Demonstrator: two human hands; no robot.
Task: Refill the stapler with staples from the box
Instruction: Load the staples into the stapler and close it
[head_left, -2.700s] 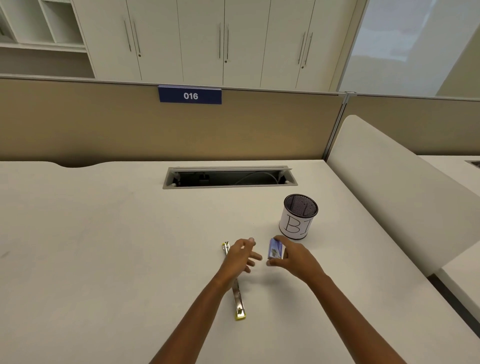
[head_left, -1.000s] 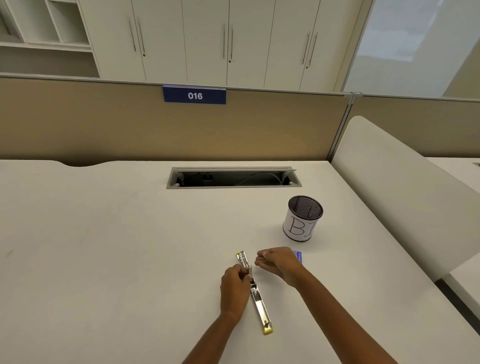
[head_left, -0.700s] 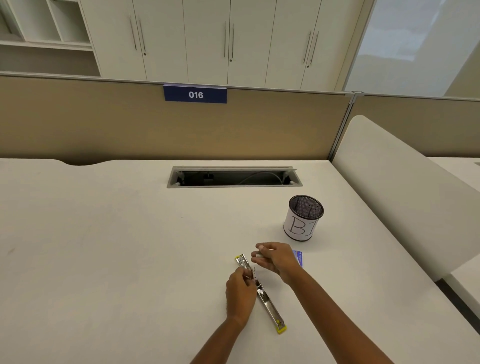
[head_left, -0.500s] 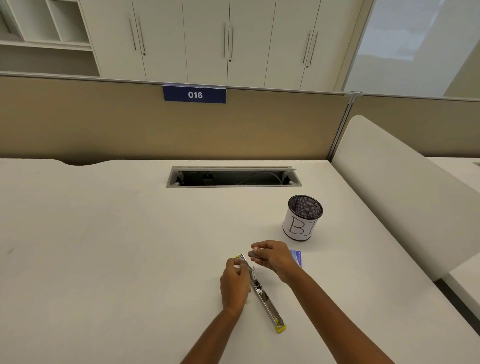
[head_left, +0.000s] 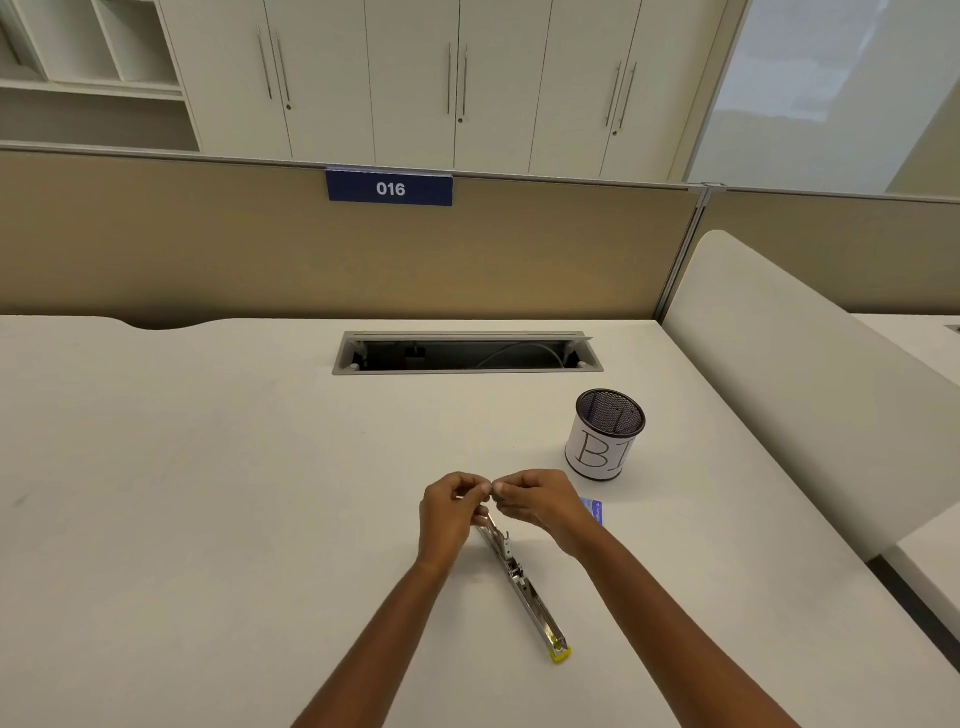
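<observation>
Desk (head_left: 208, 519): left hand (head_left: 449, 512), right hand (head_left: 540, 501) pinching.

Pale tabletop (head_left: 208, 493), wide and matte. On it, right of centre, an upright black mesh cup (head_left: 602, 447) wrapped in white paper with "BI" handwritten. Further back, an open cable slot (head_left: 467, 353) sunk in the surface, grey cable inside. Behind that, a beige partition (head_left: 208, 249) with a blue sign (head_left: 389, 188) reading "016" on its top edge. Beyond, pale cabinets (head_left: 415, 78) with slim vertical handles, open shelves (head_left: 88, 67) to their left. At the right edge, a white rounded divider (head_left: 805, 389).
</observation>
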